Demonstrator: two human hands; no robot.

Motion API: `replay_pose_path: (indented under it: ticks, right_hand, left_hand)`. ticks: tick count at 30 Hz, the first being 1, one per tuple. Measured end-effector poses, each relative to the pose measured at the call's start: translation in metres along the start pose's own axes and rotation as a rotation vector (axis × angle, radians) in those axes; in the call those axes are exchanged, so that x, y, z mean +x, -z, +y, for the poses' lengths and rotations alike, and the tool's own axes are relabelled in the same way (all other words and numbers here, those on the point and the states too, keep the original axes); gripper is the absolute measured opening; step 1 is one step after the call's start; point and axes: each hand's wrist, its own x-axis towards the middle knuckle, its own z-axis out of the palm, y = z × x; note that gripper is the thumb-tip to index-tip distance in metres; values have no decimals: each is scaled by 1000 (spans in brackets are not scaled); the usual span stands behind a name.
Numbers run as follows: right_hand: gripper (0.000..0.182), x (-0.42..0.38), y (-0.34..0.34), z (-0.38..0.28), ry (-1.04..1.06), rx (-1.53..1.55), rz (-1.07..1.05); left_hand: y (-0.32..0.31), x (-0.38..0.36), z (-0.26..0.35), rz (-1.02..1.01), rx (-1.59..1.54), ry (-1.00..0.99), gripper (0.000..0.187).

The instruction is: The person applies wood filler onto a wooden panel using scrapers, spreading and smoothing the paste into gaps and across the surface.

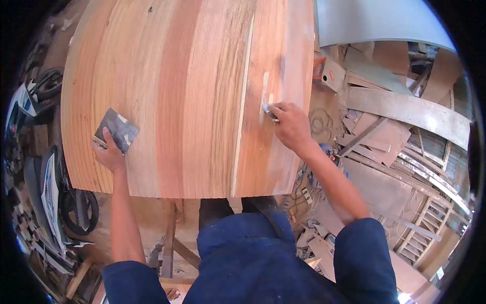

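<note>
A wide panel of joined wooden boards (174,101) lies in front of me, with a pale line of filler (243,109) running along a seam right of its middle. On the left, my left hand (110,152) grips a dark square plate (120,130) with smears on it, thumb on top, above the panel. My right hand (292,124) is closed around a small scraper (270,111), whose blade is at the wood right of the filled seam. Short pale filler patches (266,83) show just beyond the scraper.
Motorcycle parts with a wheel (80,213) stand at the left. To the right are a box (331,75), a curved board (405,109), wood scraps and a slatted frame (424,228). A pale curved sheet (385,20) is at the upper right.
</note>
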Motion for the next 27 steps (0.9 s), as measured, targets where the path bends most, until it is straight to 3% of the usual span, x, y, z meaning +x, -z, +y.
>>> replay_pose_path:
  ticks: [7,10,19,22,27]
  right_hand:
    - [39,-23,-5,-17,-52,-18,-81]
    - [32,-34,-8,-23,-22,-17,-27]
    - [35,-77,-20,-41,29,-32,9]
    - [35,-89,-18,-41,34,-21,-132]
    - [38,-50,13,-22,-78,29,-114]
  left_hand:
    - [-1,3,-10,1,116,-19,56]
    - [-2,1,-8,18,34,-12,58]
    - [0,0,0,28,88,7,57]
    - [-1,1,-3,62,95,-14,55]
    - [-2,2,-5,42,96,59,53]
